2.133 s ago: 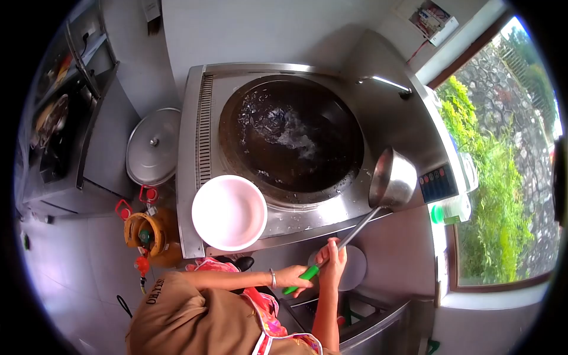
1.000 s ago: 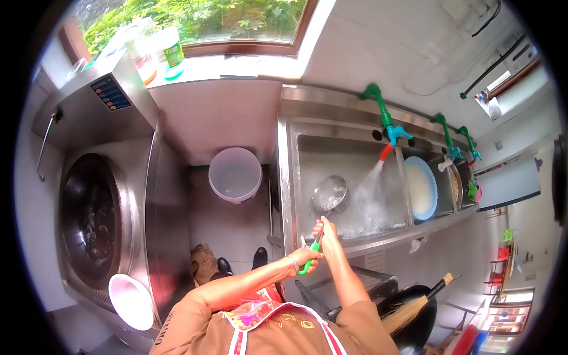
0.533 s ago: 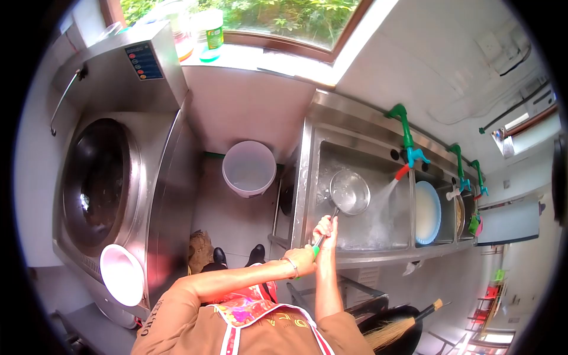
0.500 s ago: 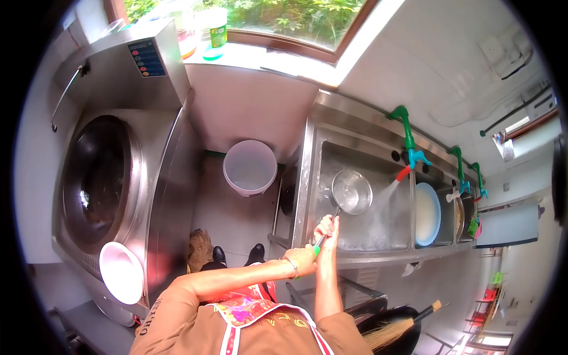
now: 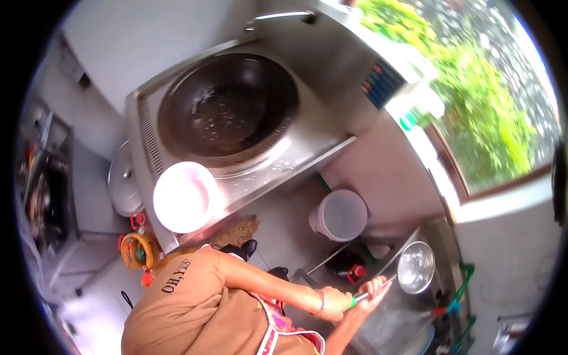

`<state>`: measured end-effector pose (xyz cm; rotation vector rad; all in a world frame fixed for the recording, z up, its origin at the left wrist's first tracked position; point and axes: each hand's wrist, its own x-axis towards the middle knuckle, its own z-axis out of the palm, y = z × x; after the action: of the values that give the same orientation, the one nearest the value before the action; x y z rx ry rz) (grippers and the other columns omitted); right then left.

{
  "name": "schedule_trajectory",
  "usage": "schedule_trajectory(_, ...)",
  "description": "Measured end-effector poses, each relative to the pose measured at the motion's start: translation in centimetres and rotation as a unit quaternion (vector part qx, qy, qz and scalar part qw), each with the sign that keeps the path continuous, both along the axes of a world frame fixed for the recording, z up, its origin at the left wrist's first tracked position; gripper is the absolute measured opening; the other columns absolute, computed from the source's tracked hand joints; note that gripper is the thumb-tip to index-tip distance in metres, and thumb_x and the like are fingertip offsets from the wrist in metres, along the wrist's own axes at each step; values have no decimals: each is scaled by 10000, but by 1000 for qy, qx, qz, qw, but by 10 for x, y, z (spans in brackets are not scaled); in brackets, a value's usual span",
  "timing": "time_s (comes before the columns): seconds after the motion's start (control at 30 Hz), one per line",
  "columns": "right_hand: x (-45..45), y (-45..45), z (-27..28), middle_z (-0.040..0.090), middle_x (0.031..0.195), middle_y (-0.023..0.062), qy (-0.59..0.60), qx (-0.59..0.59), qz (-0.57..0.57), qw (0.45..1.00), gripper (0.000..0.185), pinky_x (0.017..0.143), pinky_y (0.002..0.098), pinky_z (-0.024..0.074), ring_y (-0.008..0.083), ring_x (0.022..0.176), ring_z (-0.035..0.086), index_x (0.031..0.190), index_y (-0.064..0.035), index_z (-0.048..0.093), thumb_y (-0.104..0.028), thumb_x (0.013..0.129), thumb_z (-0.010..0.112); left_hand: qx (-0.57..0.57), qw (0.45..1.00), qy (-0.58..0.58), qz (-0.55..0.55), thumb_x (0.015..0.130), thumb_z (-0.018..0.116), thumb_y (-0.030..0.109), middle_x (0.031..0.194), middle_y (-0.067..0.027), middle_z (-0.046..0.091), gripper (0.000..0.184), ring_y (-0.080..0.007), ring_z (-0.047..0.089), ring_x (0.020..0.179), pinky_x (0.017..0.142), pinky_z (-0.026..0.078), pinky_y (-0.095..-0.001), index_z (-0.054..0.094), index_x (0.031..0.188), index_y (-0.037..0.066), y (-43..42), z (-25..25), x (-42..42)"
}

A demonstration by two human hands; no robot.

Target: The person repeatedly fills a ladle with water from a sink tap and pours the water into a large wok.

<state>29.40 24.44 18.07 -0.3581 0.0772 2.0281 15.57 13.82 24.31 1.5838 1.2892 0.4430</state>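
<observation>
A long-handled metal ladle (image 5: 416, 268) with a green grip is held in both hands near the sink's edge. My left hand (image 5: 335, 303), with a bracelet at the wrist, is closed around the grip end. Farther along the shaft, closer to the round bowl, my right hand (image 5: 374, 292) has its fingers around the handle. Shiny wetness shows in the ladle's bowl, but how much it holds I cannot tell. Below and beside the hands lies the metal sink (image 5: 374, 332), where water sprays from a red hose end (image 5: 438, 310) on a tap.
To the left a big dark wok (image 5: 260, 127) with wet specks is set in a steel stove (image 5: 322, 109). A white basin (image 5: 185, 197) stands on the stove's front edge. A pale bucket (image 5: 344, 216) is on the floor between stove and sink. A yellow gas cylinder (image 5: 135, 244) stands left.
My view has swung left toward the stove, bringing the wok fully into sight. The ladle has moved from over the sink basin to its stove-side edge, still in both hands.
</observation>
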Motion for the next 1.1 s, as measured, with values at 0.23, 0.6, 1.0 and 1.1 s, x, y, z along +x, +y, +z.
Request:
schedule_trajectory(0.23,-147,-10,11,292,526,-11,87,22,185,979,263,355,194,264,58,353,283,766,-59,366,-285,895,338,32,984,28,170,637,482,127,594,-201,544,303,-339,565,560,517,445,-419,388,835,-83,-48,10,-89)
schedule_trajectory(0.6,-344,-51,0,305,500,-17,134,-15,450,883,307,362,197,262,55,360,283,807,-15,455,-296,887,362,18,879,57,473,652,489,193,628,-223,547,305,-361,560,615,555,437,-416,392,796,-58,-105,5,-190)
schedule_trajectory(1.0,-408,-51,-22,307,501,-46,-61,92,551,827,273,406,201,272,49,393,287,761,-52,484,-288,873,405,37,773,-406,487,756,523,157,584,-42,459,224,-116,478,471,380,385,-244,362,859,38,-123,-45,-233)
schedule_trajectory(1.1,-412,-50,-14,284,491,-53,-189,187,526,808,258,396,206,256,50,383,266,724,-82,447,-292,869,411,26,763,-460,454,776,532,176,587,-43,460,230,-117,482,471,378,384,-243,364,857,41,-119,-55,-235)
